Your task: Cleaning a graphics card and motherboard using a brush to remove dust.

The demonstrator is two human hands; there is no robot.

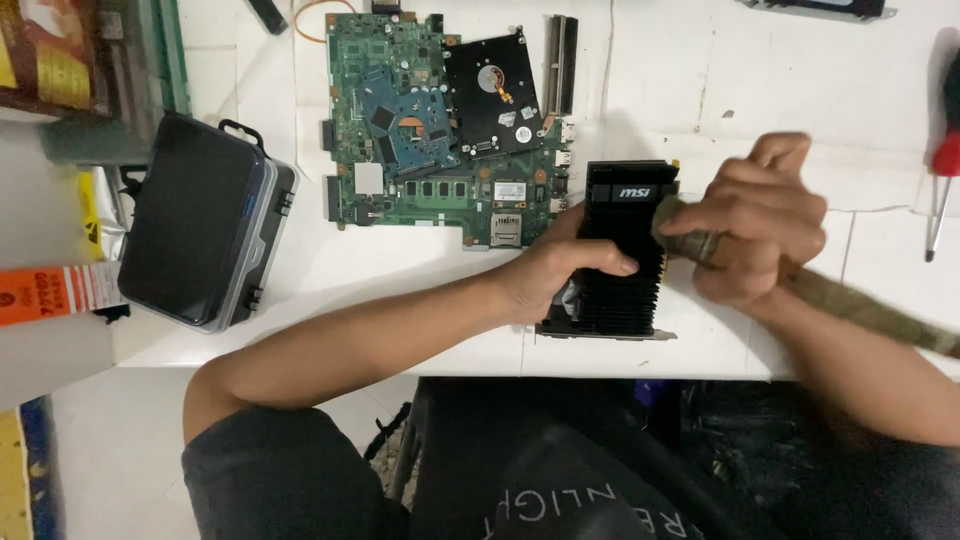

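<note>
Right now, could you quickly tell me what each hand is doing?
Left hand: closed on the black finned card, steadying its left edge.
Right hand: closed around a brush handle, its tip at the card's right edge.

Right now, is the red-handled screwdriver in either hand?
No, the red-handled screwdriver lies on the table's right edge, apart from both hands, which grip the black finned card.
</note>
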